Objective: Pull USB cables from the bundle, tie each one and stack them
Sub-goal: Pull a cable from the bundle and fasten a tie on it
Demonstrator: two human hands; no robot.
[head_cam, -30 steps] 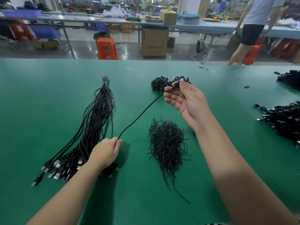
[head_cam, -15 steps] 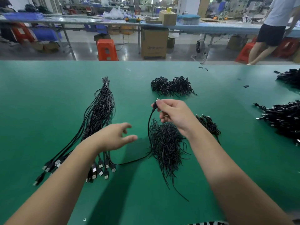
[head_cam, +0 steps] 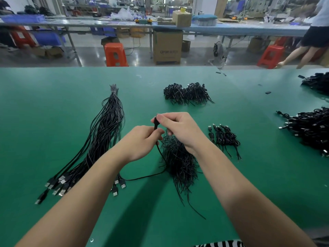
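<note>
Both hands meet over the middle of the green worktop (head_cam: 53,107), working one black USB cable (head_cam: 142,178). The right hand (head_cam: 179,129) pinches the cable's upper end between thumb and forefinger, its other fingers curled in. The left hand (head_cam: 140,141) closes its fingers round the same cable just below. From there the cable drops, runs along the left edge of the pile of twist ties (head_cam: 179,163) and curves left across the worktop towards the plugs of the bundle (head_cam: 105,129).

The bundle lies to the left, its thin ends gathered at the far tip and its USB plugs fanned out at the near end, partly under the left forearm. The pile of twist ties sits just beneath the hands, loose strands trailing towards the viewer. Just right of the right wrist lies a small stack of tied cables (head_cam: 224,138). Farther back sits a dark heap of ties (head_cam: 187,93), and at the right edge a large heap of coiled cables (head_cam: 309,129). Beyond the worktop stand an orange stool (head_cam: 114,54) and a cardboard box (head_cam: 167,47)
</note>
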